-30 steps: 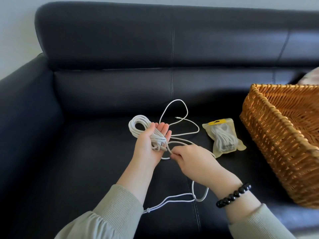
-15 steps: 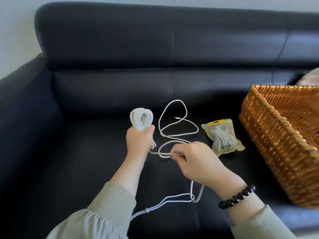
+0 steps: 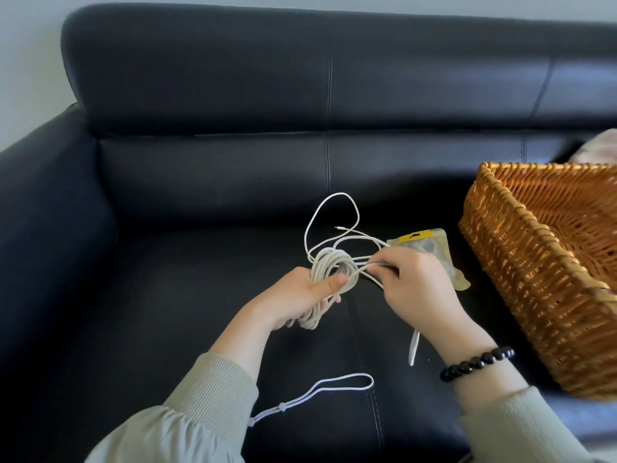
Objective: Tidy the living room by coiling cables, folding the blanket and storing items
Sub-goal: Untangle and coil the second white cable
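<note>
Over the black leather sofa seat (image 3: 167,312), the left hand (image 3: 298,297) grips a coiled white cable (image 3: 329,267), thumb across it; the right hand (image 3: 417,285) pinches its loose strand. A plastic pouch (image 3: 434,243) lies at 2 o'clock of the coil, the wicker basket (image 3: 534,289) at 3 o'clock

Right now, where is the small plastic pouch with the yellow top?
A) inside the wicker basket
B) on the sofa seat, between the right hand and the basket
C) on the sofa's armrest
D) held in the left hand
B: the pouch lies on the sofa seat, partly behind the right hand and beside the basket, not inside it.
</note>
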Action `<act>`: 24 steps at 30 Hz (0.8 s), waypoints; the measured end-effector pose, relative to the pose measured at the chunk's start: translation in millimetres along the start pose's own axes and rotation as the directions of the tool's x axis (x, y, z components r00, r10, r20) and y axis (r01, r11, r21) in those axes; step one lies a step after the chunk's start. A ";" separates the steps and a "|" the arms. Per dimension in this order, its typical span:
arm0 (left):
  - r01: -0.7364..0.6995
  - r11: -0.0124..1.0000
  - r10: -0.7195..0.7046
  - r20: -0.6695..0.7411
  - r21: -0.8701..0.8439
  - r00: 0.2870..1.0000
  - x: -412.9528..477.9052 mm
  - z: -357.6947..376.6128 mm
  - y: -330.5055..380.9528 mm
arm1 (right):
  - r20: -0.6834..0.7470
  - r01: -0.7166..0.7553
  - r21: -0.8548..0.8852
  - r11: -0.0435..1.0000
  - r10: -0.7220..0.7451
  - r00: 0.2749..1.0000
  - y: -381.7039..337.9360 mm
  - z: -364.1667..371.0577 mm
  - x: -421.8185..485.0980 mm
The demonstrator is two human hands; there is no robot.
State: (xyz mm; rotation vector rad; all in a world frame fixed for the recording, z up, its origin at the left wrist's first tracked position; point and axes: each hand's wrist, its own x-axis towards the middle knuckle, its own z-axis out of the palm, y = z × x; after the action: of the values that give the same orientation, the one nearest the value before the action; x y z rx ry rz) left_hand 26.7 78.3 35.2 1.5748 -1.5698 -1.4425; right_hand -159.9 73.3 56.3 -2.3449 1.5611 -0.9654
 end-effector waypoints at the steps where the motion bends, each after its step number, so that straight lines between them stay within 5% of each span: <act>1: -0.007 1.000 0.007 0.030 0.008 1.000 -0.4 0.7 -0.7 | -0.018 -0.017 0.002 1.000 0.017 1.000 0.5 -1.3 0.1; 12: 0.036 0.930 -0.106 0.172 0.367 0.979 -1.1 17.4 5.9 | -0.142 -0.042 0.063 0.997 0.050 0.989 -12.9 5.1 -3.7; 24: -0.014 0.925 -0.038 0.128 0.380 0.991 -8.4 7.8 14.7 | 0.031 -0.273 0.085 0.958 0.271 0.962 -4.6 5.4 -2.0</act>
State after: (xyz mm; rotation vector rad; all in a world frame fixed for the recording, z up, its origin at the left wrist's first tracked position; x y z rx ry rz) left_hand 15.6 85.3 48.4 1.7283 -2.0195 -1.3287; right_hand -153.6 76.0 53.4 -2.0057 1.7372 -0.9236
